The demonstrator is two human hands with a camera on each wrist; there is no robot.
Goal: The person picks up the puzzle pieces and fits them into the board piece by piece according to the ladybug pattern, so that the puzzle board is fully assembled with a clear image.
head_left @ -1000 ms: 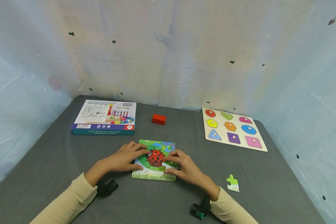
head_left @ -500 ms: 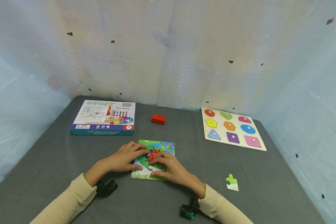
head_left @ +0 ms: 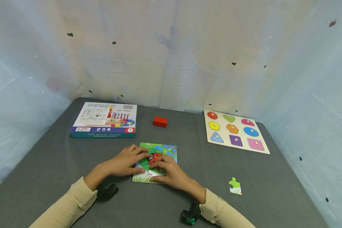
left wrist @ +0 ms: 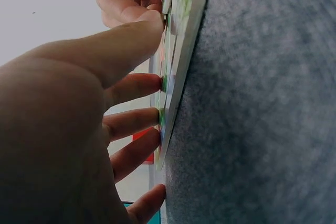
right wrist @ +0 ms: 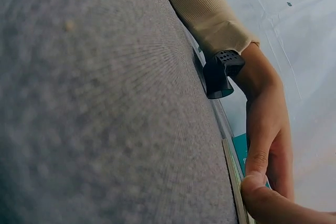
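A ladybug jigsaw puzzle [head_left: 172,151] lies flat in its tray on the grey table, in front of me. My left hand [head_left: 129,160] rests its spread fingertips and thumb on the puzzle's left side; the left wrist view has the fingers fairly straight against it. Over the lower middle of the puzzle, my right hand [head_left: 171,173] pinches a puzzle piece [head_left: 151,173] between thumb and fingers. Most of that piece is hidden by the hand, and part of the ladybug is covered too. Another puzzle piece [head_left: 235,186], green and white, lies loose to the right.
A boxed bead set [head_left: 104,120] lies at the back left. Beyond the puzzle sits a red block [head_left: 160,122]. A wooden shape board [head_left: 236,131] with knobbed pieces lies at the back right. Pale sheeting [head_left: 171,57] hangs behind the table.
My right hand has moved left across the puzzle with the piece, from the right edge to the lower middle. The left hand stays in place.
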